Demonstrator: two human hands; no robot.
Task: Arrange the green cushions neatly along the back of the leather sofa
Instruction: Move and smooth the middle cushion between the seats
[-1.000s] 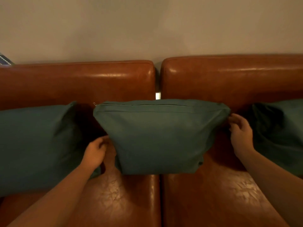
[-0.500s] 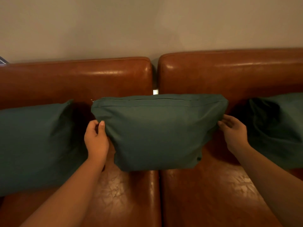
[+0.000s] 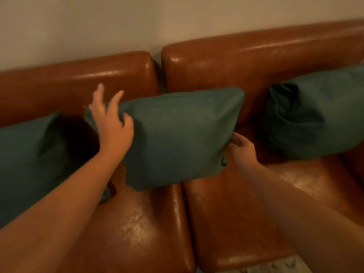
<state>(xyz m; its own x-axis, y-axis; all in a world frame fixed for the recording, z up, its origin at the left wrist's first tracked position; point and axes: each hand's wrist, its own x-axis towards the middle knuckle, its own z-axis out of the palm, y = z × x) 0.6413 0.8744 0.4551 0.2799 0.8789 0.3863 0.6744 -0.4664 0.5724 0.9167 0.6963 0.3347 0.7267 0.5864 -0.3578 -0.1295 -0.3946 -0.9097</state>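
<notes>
Middle cushion [image 3: 177,138] sits propped against the sofa [image 3: 256,62] back, right over the seam.

Left hand [image 3: 112,125] rests on its top left corner, fingers spread and loose. Right hand [image 3: 241,147] has fingers curled at its lower right edge, can't tell if it's actually gripping. Two more cushions flank it.

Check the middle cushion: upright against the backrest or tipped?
Upright, slightly skewed. The middle cushion stands on its lower edge, straddling the seat gap, its top against the backrest.

Left hand [image 3: 112,127] raised, fingers spread and straight; right hand [image 3: 243,149] lower, palm up, fingers curled.
</notes>
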